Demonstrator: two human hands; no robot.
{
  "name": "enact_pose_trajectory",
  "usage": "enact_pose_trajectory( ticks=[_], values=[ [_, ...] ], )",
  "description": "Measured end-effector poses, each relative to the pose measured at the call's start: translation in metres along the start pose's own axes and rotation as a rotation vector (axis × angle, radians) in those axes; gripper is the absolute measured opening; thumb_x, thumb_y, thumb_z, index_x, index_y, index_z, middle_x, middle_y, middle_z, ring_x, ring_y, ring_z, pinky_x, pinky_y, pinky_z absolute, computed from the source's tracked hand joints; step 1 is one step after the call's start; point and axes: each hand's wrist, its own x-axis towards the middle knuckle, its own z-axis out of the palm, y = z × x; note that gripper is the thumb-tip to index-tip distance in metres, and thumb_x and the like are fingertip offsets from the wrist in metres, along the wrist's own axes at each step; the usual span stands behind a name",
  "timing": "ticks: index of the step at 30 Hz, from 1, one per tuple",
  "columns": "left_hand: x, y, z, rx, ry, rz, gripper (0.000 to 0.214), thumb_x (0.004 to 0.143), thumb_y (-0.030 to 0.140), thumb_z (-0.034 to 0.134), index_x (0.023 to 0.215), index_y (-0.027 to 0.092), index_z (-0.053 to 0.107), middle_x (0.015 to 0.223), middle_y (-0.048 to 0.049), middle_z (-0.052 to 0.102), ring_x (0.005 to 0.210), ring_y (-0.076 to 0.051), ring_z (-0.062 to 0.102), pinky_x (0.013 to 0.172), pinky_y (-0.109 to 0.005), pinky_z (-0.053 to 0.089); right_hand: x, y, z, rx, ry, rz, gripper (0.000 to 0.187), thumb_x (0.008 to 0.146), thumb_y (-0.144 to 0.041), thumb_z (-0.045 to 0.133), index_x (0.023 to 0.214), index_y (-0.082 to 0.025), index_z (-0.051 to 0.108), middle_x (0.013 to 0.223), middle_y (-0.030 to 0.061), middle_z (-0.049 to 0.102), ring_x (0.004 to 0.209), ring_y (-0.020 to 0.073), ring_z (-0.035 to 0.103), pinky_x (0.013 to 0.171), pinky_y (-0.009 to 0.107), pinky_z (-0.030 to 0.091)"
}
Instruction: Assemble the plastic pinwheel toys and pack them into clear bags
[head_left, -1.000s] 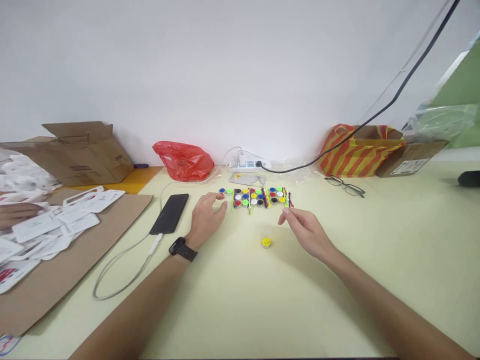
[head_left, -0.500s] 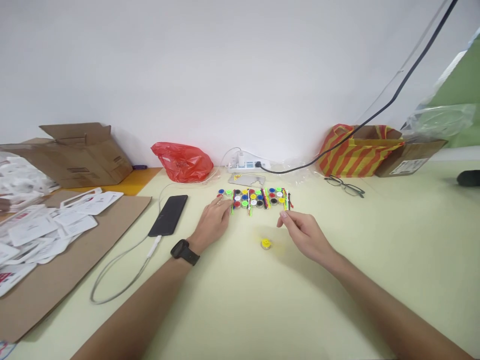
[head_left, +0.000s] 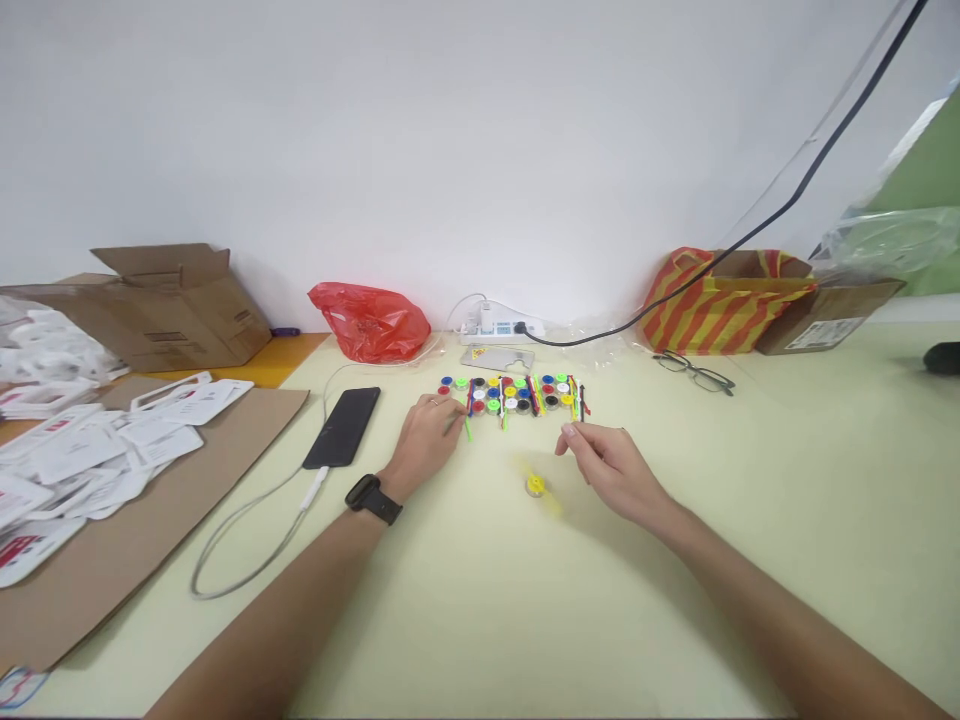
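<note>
A small yellow round top (head_left: 534, 485) sits on the pale yellow table (head_left: 480, 600) between my hands, smeared as if spinning. Behind it lies a tight group of coloured round tops and thin coloured sticks (head_left: 514, 394). My left hand (head_left: 426, 440), with a black watch on its wrist, rests at the group's left end, fingers closed on a thin green stick (head_left: 466, 428). My right hand (head_left: 607, 465) hovers just right of the yellow top, below the group's right end. Its thumb and forefinger are pinched together, and I see nothing in them.
A black phone (head_left: 343, 427) on a white cable lies left of my left hand. A red bag (head_left: 371, 322), power strip (head_left: 499, 327), glasses (head_left: 694, 372) and striped bag (head_left: 720, 300) line the back. White cards (head_left: 90, 450) on cardboard and a box (head_left: 157, 305) fill the left.
My left hand slid right to the group's left end and took hold of a green stick. The yellow top now looks smeared. Another person's hand at the far left is gone.
</note>
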Motion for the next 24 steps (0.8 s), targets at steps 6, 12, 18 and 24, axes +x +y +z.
enact_pose_trajectory(
  ticks=[6,12,18,24],
  values=[
    [0.0007,0.0003,-0.0063,-0.181,0.035,0.014,0.013,0.097,0.022,0.052,0.102,0.024,0.065,0.114,-0.0068,0.071,0.117,-0.026,0.061,0.106,-0.045,0.047,-0.0002,-0.0011,-0.0017,0.016,-0.023,0.006,0.056,0.105,-0.064,0.037,0.085,-0.021,0.067,0.056,-0.0032,0.039,0.051,0.0158,0.037,0.052,0.029,0.029],
    [0.0035,0.0020,-0.0085,-0.428,0.166,-0.136,0.012,0.100,0.030,0.052,0.099,0.021,0.060,0.096,-0.0033,0.070,0.092,-0.020,0.068,0.088,-0.035,0.052,-0.0003,-0.0027,-0.0017,-0.015,-0.031,-0.044,0.052,0.107,-0.058,0.037,0.084,-0.021,0.066,0.055,-0.0037,0.038,0.052,0.0157,0.038,0.055,0.030,0.031],
    [0.0084,-0.0024,-0.0037,-0.402,0.331,-0.205,0.013,0.095,0.032,0.060,0.101,0.021,0.064,0.094,-0.0045,0.072,0.088,-0.019,0.069,0.083,-0.032,0.054,-0.0012,-0.0065,-0.0015,-0.093,-0.043,-0.111,0.048,0.108,-0.050,0.037,0.083,-0.021,0.065,0.056,-0.0042,0.038,0.054,0.0148,0.039,0.059,0.030,0.030],
    [0.0090,-0.0061,-0.0043,-0.381,0.398,-0.245,0.009,0.088,0.023,0.062,0.092,0.019,0.069,0.089,-0.0044,0.076,0.081,-0.019,0.072,0.079,-0.031,0.058,-0.0022,-0.0082,-0.0006,-0.140,-0.059,-0.134,0.046,0.109,-0.046,0.037,0.084,-0.021,0.066,0.058,-0.0041,0.040,0.054,0.0144,0.040,0.060,0.031,0.030]
  ],
)
